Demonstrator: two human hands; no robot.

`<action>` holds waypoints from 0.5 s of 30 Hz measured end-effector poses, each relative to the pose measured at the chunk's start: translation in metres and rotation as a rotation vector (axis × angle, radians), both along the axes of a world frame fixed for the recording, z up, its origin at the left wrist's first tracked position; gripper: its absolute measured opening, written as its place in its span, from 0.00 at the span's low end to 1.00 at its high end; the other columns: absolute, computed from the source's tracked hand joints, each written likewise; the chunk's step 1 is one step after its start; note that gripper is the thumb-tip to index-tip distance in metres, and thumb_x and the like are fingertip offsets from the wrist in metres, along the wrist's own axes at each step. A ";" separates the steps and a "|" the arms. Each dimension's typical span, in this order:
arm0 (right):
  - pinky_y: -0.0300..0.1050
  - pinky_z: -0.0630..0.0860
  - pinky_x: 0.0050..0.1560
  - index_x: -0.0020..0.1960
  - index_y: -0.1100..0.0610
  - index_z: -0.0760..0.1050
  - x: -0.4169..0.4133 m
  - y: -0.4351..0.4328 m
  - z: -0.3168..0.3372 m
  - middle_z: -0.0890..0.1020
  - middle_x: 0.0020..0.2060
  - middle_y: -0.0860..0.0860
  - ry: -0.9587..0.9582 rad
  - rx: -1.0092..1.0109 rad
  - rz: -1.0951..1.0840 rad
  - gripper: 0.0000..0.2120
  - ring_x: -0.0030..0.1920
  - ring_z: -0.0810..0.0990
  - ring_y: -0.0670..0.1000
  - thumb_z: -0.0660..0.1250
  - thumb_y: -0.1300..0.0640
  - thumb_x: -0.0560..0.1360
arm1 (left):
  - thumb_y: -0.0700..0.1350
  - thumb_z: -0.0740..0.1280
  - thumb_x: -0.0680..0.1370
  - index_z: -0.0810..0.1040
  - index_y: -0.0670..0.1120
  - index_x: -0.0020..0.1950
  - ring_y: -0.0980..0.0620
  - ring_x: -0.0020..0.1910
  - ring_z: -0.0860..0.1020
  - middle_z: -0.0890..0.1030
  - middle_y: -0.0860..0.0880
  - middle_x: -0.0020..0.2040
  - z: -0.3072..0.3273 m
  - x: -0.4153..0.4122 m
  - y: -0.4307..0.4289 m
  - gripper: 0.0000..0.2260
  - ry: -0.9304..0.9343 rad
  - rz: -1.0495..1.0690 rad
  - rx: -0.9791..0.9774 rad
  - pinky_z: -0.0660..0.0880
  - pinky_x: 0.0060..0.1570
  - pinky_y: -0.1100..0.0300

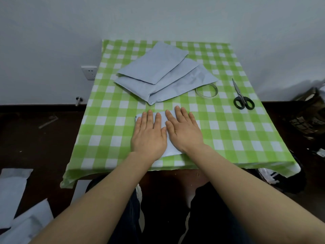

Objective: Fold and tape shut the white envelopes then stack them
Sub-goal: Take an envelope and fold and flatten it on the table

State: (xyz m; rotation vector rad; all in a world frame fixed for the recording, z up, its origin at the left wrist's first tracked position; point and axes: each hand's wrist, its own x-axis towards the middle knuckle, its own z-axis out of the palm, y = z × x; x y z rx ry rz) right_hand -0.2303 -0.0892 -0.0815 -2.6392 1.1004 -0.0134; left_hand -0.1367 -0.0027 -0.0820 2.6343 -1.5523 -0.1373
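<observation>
A folded white envelope (171, 148) lies near the front edge of the table, mostly hidden under my hands. My left hand (149, 134) presses flat on its left half with straight fingers. My right hand (183, 129) presses flat on its right half, thumb beside the left hand. Behind them a loose pile of white envelopes (163, 74) lies spread across the middle of the table. A roll of clear tape (206, 90) sits at the pile's right corner, partly under it. Black-handled scissors (241, 97) lie further right.
The small table has a green and white checked cloth (109, 131) and stands against a pale wall. More white envelopes (15, 205) lie on the dark floor at the lower left. Bags and clutter (309, 117) sit on the floor at the right.
</observation>
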 end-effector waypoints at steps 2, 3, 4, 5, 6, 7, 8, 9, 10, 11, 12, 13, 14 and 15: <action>0.46 0.36 0.74 0.77 0.47 0.48 0.000 0.000 -0.001 0.46 0.77 0.51 -0.008 0.000 -0.002 0.24 0.77 0.42 0.50 0.42 0.46 0.82 | 0.53 0.42 0.82 0.44 0.46 0.77 0.48 0.76 0.42 0.45 0.43 0.78 0.000 0.000 0.000 0.25 -0.004 0.000 -0.008 0.37 0.73 0.53; 0.46 0.36 0.74 0.77 0.47 0.48 0.001 -0.001 -0.002 0.46 0.77 0.51 -0.009 0.000 -0.002 0.24 0.77 0.42 0.50 0.42 0.46 0.82 | 0.53 0.42 0.82 0.44 0.46 0.77 0.48 0.76 0.42 0.45 0.43 0.78 0.000 0.000 0.000 0.25 -0.004 -0.001 -0.012 0.37 0.73 0.53; 0.46 0.37 0.74 0.77 0.47 0.48 0.001 -0.001 -0.002 0.46 0.77 0.52 -0.008 0.000 -0.001 0.24 0.77 0.42 0.50 0.42 0.46 0.82 | 0.53 0.42 0.82 0.44 0.46 0.77 0.48 0.76 0.42 0.45 0.43 0.78 -0.001 0.000 0.000 0.25 -0.001 0.000 -0.014 0.37 0.73 0.53; 0.46 0.37 0.74 0.77 0.47 0.48 0.001 -0.001 -0.002 0.47 0.77 0.52 -0.006 0.000 0.000 0.24 0.77 0.42 0.51 0.42 0.46 0.82 | 0.53 0.42 0.82 0.44 0.46 0.77 0.48 0.76 0.42 0.45 0.43 0.78 -0.002 0.000 0.000 0.25 0.000 0.003 -0.015 0.36 0.73 0.53; 0.46 0.37 0.74 0.77 0.47 0.49 0.001 -0.002 -0.002 0.47 0.77 0.52 -0.005 0.000 -0.002 0.24 0.77 0.42 0.51 0.42 0.46 0.82 | 0.53 0.42 0.82 0.45 0.46 0.77 0.48 0.76 0.42 0.45 0.43 0.78 -0.002 0.000 -0.001 0.25 0.000 0.003 -0.014 0.36 0.73 0.53; 0.45 0.37 0.74 0.77 0.47 0.49 0.000 -0.002 -0.002 0.47 0.77 0.52 -0.001 0.003 -0.003 0.24 0.77 0.42 0.50 0.42 0.46 0.82 | 0.53 0.42 0.82 0.45 0.46 0.77 0.47 0.76 0.42 0.45 0.43 0.78 -0.002 0.000 -0.001 0.25 0.003 0.003 -0.011 0.36 0.73 0.53; 0.45 0.37 0.74 0.77 0.47 0.49 0.001 -0.002 -0.002 0.47 0.77 0.52 0.004 0.006 -0.003 0.24 0.77 0.42 0.50 0.42 0.46 0.82 | 0.53 0.42 0.82 0.45 0.47 0.77 0.47 0.76 0.42 0.45 0.43 0.78 -0.002 0.000 -0.001 0.25 0.006 0.005 -0.005 0.36 0.73 0.53; 0.46 0.37 0.74 0.77 0.47 0.49 0.001 -0.002 -0.001 0.47 0.77 0.52 0.008 0.007 -0.003 0.24 0.77 0.43 0.50 0.42 0.46 0.82 | 0.53 0.42 0.82 0.45 0.47 0.77 0.47 0.76 0.42 0.45 0.44 0.78 -0.001 0.000 -0.001 0.25 0.008 0.006 0.001 0.36 0.73 0.52; 0.47 0.38 0.74 0.77 0.47 0.49 0.001 -0.002 0.000 0.47 0.77 0.52 0.012 0.004 -0.005 0.24 0.77 0.43 0.50 0.42 0.45 0.82 | 0.53 0.42 0.82 0.45 0.47 0.78 0.48 0.76 0.42 0.45 0.44 0.78 0.000 0.001 0.000 0.25 0.011 0.006 0.006 0.36 0.73 0.52; 0.47 0.38 0.74 0.77 0.46 0.49 0.001 -0.002 0.000 0.47 0.77 0.51 0.017 0.000 -0.009 0.24 0.77 0.43 0.50 0.42 0.45 0.82 | 0.54 0.42 0.82 0.45 0.48 0.78 0.48 0.76 0.42 0.45 0.45 0.78 0.000 0.002 0.000 0.25 0.017 0.007 0.011 0.36 0.73 0.51; 0.48 0.39 0.74 0.77 0.46 0.49 0.001 -0.001 0.001 0.48 0.77 0.51 0.024 -0.004 -0.015 0.24 0.77 0.43 0.50 0.42 0.45 0.82 | 0.54 0.42 0.82 0.45 0.48 0.78 0.49 0.76 0.42 0.45 0.46 0.78 0.001 0.003 0.001 0.25 0.024 0.006 0.019 0.36 0.73 0.50; 0.49 0.39 0.74 0.77 0.46 0.49 0.000 -0.001 0.001 0.48 0.77 0.50 0.028 -0.007 -0.022 0.25 0.77 0.43 0.49 0.43 0.44 0.82 | 0.55 0.42 0.81 0.45 0.49 0.78 0.50 0.76 0.42 0.45 0.47 0.78 0.001 0.004 0.002 0.25 0.029 0.008 0.025 0.36 0.73 0.50; 0.49 0.39 0.75 0.77 0.47 0.49 0.000 0.000 0.001 0.48 0.77 0.50 0.027 -0.006 -0.030 0.25 0.77 0.43 0.49 0.42 0.44 0.81 | 0.57 0.42 0.81 0.45 0.49 0.78 0.51 0.76 0.43 0.45 0.47 0.78 0.002 0.005 0.004 0.26 0.031 0.011 0.028 0.35 0.72 0.50; 0.49 0.39 0.75 0.77 0.48 0.48 0.000 0.001 0.002 0.47 0.77 0.49 0.025 0.000 -0.039 0.26 0.77 0.43 0.48 0.42 0.44 0.81 | 0.58 0.42 0.81 0.45 0.49 0.78 0.51 0.76 0.43 0.45 0.48 0.78 0.002 0.007 0.005 0.27 0.034 0.017 0.028 0.34 0.72 0.49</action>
